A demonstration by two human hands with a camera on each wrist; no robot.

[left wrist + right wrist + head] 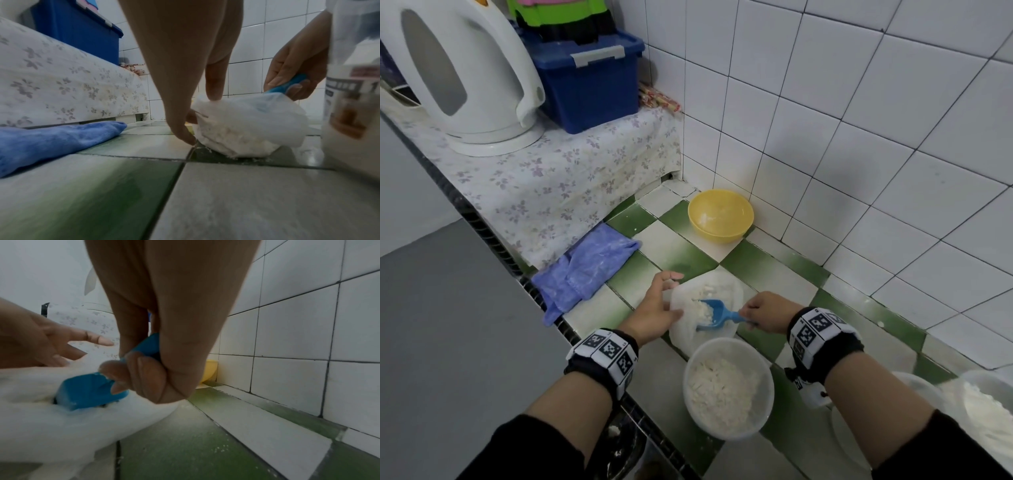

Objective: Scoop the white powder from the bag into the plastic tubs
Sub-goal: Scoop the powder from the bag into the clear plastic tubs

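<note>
A clear plastic bag (722,287) of white powder lies open on the green-and-white tiled counter. My right hand (748,313) grips the handle of a blue scoop (710,313), whose bowl sits in the bag's mouth, heaped with powder. My left hand (671,294) has its thumb and fingers spread straight against the bag's left rim (246,126). In the right wrist view the scoop (88,391) rests in the powder below my curled fingers (144,369). A round plastic tub (727,387), partly filled with powder, stands just in front of the bag.
More tubs with powder (986,401) stand at the right edge. A yellow bowl (720,216) sits in the wall corner, a blue cloth (585,267) lies to the left. A white kettle (465,75) and a blue box (589,78) stand on the raised shelf.
</note>
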